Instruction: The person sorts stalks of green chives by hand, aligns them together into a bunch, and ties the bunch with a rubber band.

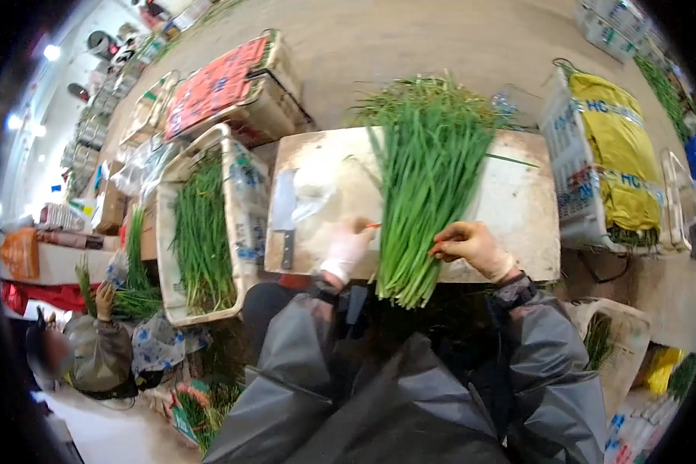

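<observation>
A large bunch of long green chives (429, 185) lies across the white board, its pale stem ends pointing toward me and hanging past the near edge. My left hand (346, 249), in a pale glove, is closed at the bunch's left side, pinching a small red-orange strip (373, 225). At the right side of the stems, my right hand (478, 249) is gloved too, its fingers bent and pinched on a bit of the same red-orange colour. Whether one strip runs beneath the bunch is hidden. Left on the board rests a cleaver (284, 209) with a black handle.
The board (530, 232) also carries a clear plastic bag (311, 203). A white crate (236, 224) of chives stands left; a crate with a yellow cover (615, 139) stands right. Behind is a crate under a red sack (216, 85). Another person (100, 348) sits at lower left.
</observation>
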`<state>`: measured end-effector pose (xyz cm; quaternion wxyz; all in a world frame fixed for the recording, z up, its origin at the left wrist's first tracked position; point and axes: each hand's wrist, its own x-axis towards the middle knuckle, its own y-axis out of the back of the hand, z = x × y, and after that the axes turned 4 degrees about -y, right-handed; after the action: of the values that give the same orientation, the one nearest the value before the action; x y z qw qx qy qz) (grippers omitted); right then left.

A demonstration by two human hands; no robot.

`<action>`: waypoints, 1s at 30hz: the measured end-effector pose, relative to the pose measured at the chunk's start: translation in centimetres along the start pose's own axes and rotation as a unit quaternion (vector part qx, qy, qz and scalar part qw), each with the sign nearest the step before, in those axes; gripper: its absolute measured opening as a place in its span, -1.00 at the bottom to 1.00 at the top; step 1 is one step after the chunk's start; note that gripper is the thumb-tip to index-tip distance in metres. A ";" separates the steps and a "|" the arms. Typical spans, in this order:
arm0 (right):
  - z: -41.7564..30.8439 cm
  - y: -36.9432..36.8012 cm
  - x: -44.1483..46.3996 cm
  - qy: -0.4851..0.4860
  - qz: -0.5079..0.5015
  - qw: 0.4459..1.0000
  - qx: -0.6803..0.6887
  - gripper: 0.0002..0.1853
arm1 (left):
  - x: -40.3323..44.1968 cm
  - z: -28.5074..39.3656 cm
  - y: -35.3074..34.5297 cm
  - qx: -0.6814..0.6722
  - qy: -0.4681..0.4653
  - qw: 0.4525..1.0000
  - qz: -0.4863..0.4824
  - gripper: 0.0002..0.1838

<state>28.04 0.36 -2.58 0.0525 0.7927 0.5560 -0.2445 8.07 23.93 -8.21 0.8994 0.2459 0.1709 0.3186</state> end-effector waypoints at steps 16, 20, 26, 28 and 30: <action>1.7 -4.2 0.5 0.197 0.175 0.952 -0.158 -0.88 | -2.4 6.6 -3.7 -0.086 -0.113 0.980 -0.141 -0.75; 2.3 -3.0 -0.2 0.191 0.165 0.952 -0.173 -0.88 | -2.6 7.7 -3.8 -0.156 -0.046 0.961 -0.223 -0.85; 2.5 -1.9 -0.8 0.192 0.160 0.950 -0.187 -0.84 | -1.0 6.1 -5.2 -0.305 -0.009 0.920 -0.245 -0.77; 2.4 -2.0 -1.0 0.178 0.161 0.955 -0.175 -0.83 | -0.8 5.9 -5.6 -0.312 0.012 0.924 -0.223 -0.78; 2.6 -2.1 -0.9 0.184 0.169 0.951 -0.184 -0.83 | -0.8 5.7 -5.9 -0.327 0.024 0.923 -0.202 -0.79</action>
<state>25.07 -0.56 -4.02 0.1350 0.8827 0.4495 0.0245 13.03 17.57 -6.70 0.9707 -0.1095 0.1244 0.1737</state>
